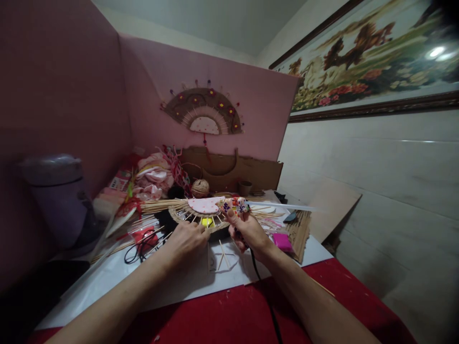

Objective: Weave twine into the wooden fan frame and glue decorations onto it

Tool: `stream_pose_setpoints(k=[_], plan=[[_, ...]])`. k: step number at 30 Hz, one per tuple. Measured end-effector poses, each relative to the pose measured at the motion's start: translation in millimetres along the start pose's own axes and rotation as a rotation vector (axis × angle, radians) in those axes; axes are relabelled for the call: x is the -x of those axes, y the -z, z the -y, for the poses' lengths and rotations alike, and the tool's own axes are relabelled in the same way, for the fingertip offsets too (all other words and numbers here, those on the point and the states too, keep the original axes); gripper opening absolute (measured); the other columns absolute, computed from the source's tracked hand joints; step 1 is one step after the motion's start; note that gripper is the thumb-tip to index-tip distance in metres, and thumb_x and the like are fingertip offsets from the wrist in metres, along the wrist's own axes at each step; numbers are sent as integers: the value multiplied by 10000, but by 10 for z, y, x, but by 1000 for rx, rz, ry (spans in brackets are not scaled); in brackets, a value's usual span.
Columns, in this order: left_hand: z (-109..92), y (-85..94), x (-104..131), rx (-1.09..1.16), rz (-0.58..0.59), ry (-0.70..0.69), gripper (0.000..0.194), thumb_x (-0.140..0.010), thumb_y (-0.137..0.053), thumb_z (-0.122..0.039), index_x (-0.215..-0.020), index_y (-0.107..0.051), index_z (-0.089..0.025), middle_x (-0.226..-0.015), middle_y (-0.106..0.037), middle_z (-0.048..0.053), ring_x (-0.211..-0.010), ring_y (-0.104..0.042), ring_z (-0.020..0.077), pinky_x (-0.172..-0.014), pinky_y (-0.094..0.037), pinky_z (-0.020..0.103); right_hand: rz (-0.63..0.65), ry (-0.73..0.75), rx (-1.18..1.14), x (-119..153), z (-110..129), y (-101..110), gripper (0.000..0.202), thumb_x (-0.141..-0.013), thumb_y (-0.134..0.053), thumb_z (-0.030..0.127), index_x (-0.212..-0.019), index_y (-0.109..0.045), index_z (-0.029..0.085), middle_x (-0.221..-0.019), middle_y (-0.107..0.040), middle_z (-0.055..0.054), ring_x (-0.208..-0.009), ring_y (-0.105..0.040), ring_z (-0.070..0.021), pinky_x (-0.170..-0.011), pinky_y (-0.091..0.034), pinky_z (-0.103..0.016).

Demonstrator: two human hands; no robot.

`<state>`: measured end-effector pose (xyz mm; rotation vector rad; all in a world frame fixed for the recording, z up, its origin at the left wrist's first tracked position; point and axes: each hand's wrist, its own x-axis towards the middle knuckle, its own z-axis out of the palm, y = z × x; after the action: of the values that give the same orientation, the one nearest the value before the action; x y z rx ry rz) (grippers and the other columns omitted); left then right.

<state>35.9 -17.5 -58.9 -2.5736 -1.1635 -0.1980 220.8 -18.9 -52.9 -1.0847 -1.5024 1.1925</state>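
Observation:
A half-round fan frame (176, 216) of stick ribs and twine-wrapped edging lies in front of me, with a pink dotted half-disc (204, 205) at its far side. My left hand (188, 235) is at the frame's near left edge, fingers curled closed; what they pinch is hidden. My right hand (247, 231) is wrapped round a flower-patterned glue gun (233, 205), from which a long pale glue stick points right and a black cord (256, 265) hangs down. Something yellow (207, 222) shows between the ribs. Loose short sticks (224, 255) lie on the white board just below.
A finished fan (206, 110) hangs on the pink panel. Behind the work lie a twine ball (200, 188), a small brown pot (245, 187), pink cloth (156, 174) and cardboard (265, 172). A purple bin-like container (59, 205) stands left; a magenta packet (282, 242) lies right.

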Motion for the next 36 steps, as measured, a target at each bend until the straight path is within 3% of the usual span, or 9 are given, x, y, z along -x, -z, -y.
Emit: stream_pose_setpoints(k=[4, 18, 27, 36], plan=[[-42, 26, 2, -66, 59, -52, 217, -825, -425, -84, -846, -639, -108, -831, -670, 135, -733, -643, 250, -643, -482, 375, -15, 5, -11, -4, -10, 5, 618, -677, -515, 770, -571, -511, 161, -399, -446, 44, -260, -351, -57, -252, -261, -193], [-87, -27, -31, -103, 71, -48, 223, -832, -430, -54, -860, -650, -82, -825, -654, 158, -742, -650, 269, -611, -496, 373, 3, -13, -62, 84, 88, -44, 630, -656, -518, 786, -672, -534, 156, -431, -471, 55, -256, -337, -37, -244, -249, -174], [29, -224, -40, -8, -64, 36, 242, -846, -416, -95, -842, -657, -118, -828, -637, 121, -741, -613, 211, -603, -455, 309, 90, -197, -17, 245, -7, 75, 642, -660, -539, 771, -818, -526, 149, -461, -502, 62, -249, -354, -42, -244, -237, -163], [63, -167, -19, 61, -105, 105, 240, -829, -433, -145, -763, -664, -140, -811, -654, 85, -766, -603, 188, -629, -443, 279, 253, -254, 85, 315, -78, 113, 653, -673, -506, 788, -796, -538, 147, -457, -490, 51, -266, -346, -35, -277, -191, -153]])
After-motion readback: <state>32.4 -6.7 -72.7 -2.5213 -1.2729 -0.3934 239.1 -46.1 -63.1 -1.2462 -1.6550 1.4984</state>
